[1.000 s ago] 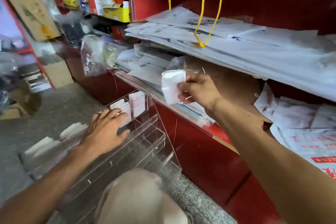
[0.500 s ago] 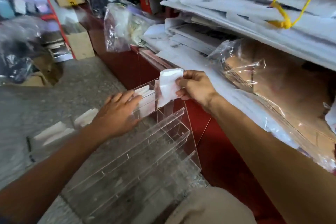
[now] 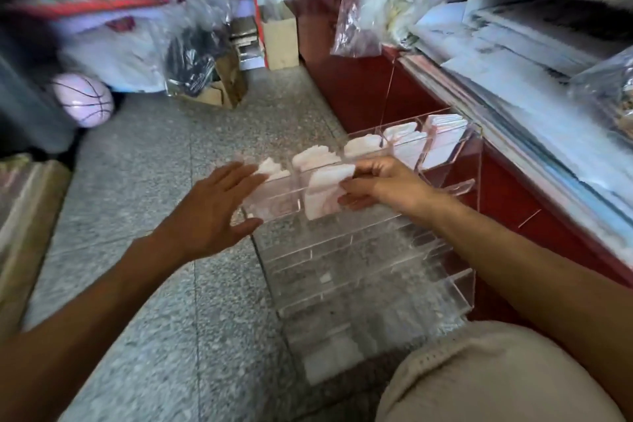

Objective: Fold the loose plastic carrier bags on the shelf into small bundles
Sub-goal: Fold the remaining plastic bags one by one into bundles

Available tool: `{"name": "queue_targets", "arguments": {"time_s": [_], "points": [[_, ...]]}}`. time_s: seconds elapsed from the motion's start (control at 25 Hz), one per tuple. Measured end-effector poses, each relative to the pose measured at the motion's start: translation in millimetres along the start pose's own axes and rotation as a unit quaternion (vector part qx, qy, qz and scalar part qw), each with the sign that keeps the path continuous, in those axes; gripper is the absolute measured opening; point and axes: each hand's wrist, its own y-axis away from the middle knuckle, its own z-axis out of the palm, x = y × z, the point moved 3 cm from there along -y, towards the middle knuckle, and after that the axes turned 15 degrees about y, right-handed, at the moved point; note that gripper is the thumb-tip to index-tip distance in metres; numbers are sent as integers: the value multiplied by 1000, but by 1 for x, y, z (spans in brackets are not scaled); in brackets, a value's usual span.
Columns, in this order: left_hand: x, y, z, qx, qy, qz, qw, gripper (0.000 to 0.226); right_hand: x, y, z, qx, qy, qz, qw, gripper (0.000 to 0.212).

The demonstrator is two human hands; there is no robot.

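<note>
My right hand (image 3: 383, 187) pinches a folded white bag bundle (image 3: 325, 193) and holds it in a compartment of the top row of a clear acrylic tiered rack (image 3: 359, 271) on the floor. Several other folded bundles (image 3: 399, 134) stand in the neighbouring top-row compartments. My left hand (image 3: 214, 212) has its fingers spread and straight against the rack's left end, beside the leftmost bundle (image 3: 270, 168). Flat stacks of loose plastic carrier bags (image 3: 534, 55) lie on the red shelf at the right.
The red shelf unit (image 3: 376, 89) runs along the right, with clear bags of goods (image 3: 363, 10) on it. A pink basketball (image 3: 84, 99), cardboard boxes (image 3: 279, 41) and bagged items sit on the speckled floor at the left. My knee (image 3: 496, 377) is at the bottom right.
The view swung left and down from the shelf to the rack. My right hand carried the bundle down into a top-row compartment, and my left hand slid to the rack's left end.
</note>
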Motion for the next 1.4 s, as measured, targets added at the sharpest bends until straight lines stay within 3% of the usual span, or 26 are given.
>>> {"name": "queue_targets", "arguments": {"time_s": [0.24,0.48,0.8,1.04,1.16,1.28,1.4], "points": [[0,5,13,-4,38,-1,999,100,-7,-13,57,-33,97,-12,995,10],[1,4,15,4,45,5,999,115,11,-12,70,-87,161,19,983,9],[-2,1,16,-1,58,-10,998,127,18,-21,66,-123,242,-6,962,31],[7,11,17,26,12,-3,1000,117,12,17,3,23,382,-54,922,61],[24,24,25,41,-31,29,998,102,10,45,-30,99,430,-26,897,76],[53,34,41,27,-46,91,994,87,8,80,-57,148,476,7,867,77],[78,24,54,50,-56,67,995,75,9,129,-84,214,482,63,848,77]]}}
